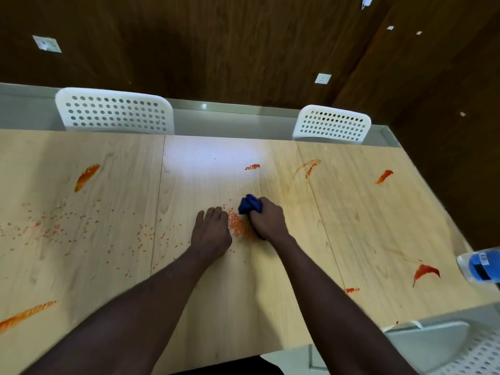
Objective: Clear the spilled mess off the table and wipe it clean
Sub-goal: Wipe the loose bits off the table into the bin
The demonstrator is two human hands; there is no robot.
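A light wooden table [243,288] carries orange grains and red-orange smears. My right hand [267,220] is shut on a bunched blue cloth [250,204], pressed to the table at the centre. A small heap of orange grains [236,224] lies between both hands. My left hand [212,234] rests on the table just left of the heap, fingers curled down, holding nothing I can see. Loose grains [48,228] are scattered over the left half. Smears mark the far left [86,175], the near left [27,313], the far middle [252,167] and the right side [424,272].
Two white perforated chairs [113,112] [332,124] stand at the table's far edge, and another chair [460,350] is at the near right. A clear bottle with a blue label [481,266] sits at the right edge. A dark wood wall lies beyond.
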